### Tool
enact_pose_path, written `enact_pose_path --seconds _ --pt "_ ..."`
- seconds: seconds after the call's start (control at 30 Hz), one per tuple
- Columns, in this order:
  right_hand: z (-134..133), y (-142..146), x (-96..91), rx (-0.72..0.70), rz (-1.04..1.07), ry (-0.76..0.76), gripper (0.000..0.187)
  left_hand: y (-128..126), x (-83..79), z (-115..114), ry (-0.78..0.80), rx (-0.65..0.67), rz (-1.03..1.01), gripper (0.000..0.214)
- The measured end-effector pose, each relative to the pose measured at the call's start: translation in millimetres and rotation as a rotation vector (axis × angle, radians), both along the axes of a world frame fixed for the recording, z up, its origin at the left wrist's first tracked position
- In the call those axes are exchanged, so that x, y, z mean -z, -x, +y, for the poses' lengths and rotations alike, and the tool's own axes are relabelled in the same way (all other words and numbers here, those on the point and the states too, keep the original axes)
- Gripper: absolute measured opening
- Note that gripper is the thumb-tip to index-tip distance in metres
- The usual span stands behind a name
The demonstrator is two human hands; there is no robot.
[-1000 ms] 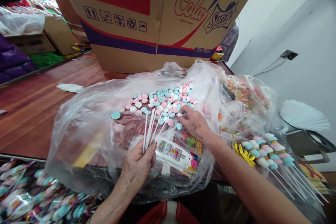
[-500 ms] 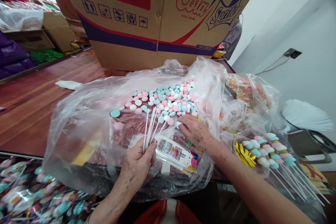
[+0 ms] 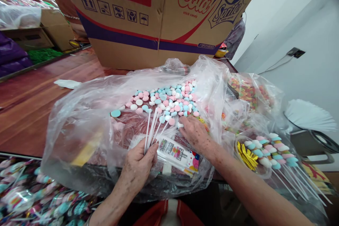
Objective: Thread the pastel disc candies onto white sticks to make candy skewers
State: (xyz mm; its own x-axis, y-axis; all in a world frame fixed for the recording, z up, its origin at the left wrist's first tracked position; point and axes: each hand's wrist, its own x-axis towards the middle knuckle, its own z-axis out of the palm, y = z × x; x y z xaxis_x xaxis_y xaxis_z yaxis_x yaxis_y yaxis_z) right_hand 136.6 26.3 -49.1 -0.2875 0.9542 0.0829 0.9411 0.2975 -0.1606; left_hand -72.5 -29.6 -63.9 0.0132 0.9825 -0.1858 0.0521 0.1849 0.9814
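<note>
My left hand (image 3: 139, 164) is closed around a bunch of thin white sticks (image 3: 153, 127) that fan upward toward a heap of pink, blue and white marshmallow candies (image 3: 166, 100). The candies lie on a big clear plastic bag (image 3: 79, 127) spread on the wooden table (image 3: 29, 109). My right hand (image 3: 194, 132) rests at the near edge of the heap, its fingertips pinching a small white candy (image 3: 180, 125). A printed white packet (image 3: 177, 153) lies under the plastic between my hands.
A large Cola Sprite cardboard box (image 3: 159, 14) stands behind the bag. At the right are finished candy skewers (image 3: 272, 150) in plastic, a gold bow (image 3: 246, 155), a bag of coloured sweets (image 3: 246, 91) and a stack of white sticks (image 3: 308, 116). Wrapped candies (image 3: 31, 194) lie lower left.
My right hand has drawn back a little from the heap toward me with a small candy at its fingertips. The left hand with the sticks has stayed put.
</note>
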Motion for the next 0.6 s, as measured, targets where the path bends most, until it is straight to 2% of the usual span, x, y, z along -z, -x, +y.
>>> enact_pose_path --seconds 0.1,0.17,0.27,0.37,0.43,0.5,0.6 --pt "4.0 2.2 2.6 0.049 0.087 -0.031 0.02 0.5 -0.4 -1.1 -0.003 0.011 0.009 0.03" --pt "7.6 -0.8 4.2 0.138 0.267 -0.025 0.019 1.8 0.7 -1.4 -0.005 0.017 0.037 0.03" --pt "12.4 -7.9 2.2 0.258 0.748 0.102 0.014 4.9 4.8 -0.3 -0.02 0.05 0.088 0.032" --pt "15.4 -9.9 -5.5 0.291 1.271 0.317 0.025 7.4 9.1 1.2 -0.055 0.102 0.125 0.037" --pt "16.3 -7.0 -11.3 0.287 1.488 0.412 0.031 7.8 10.8 1.6 -0.07 0.115 0.14 0.037" --pt "16.8 -2.7 -15.6 0.274 1.603 0.445 0.032 7.4 11.3 1.5 -0.075 0.116 0.145 0.034" --pt "17.3 3.0 -18.1 0.271 1.662 0.455 0.029 6.4 10.7 1.5 -0.08 0.118 0.158 0.033"
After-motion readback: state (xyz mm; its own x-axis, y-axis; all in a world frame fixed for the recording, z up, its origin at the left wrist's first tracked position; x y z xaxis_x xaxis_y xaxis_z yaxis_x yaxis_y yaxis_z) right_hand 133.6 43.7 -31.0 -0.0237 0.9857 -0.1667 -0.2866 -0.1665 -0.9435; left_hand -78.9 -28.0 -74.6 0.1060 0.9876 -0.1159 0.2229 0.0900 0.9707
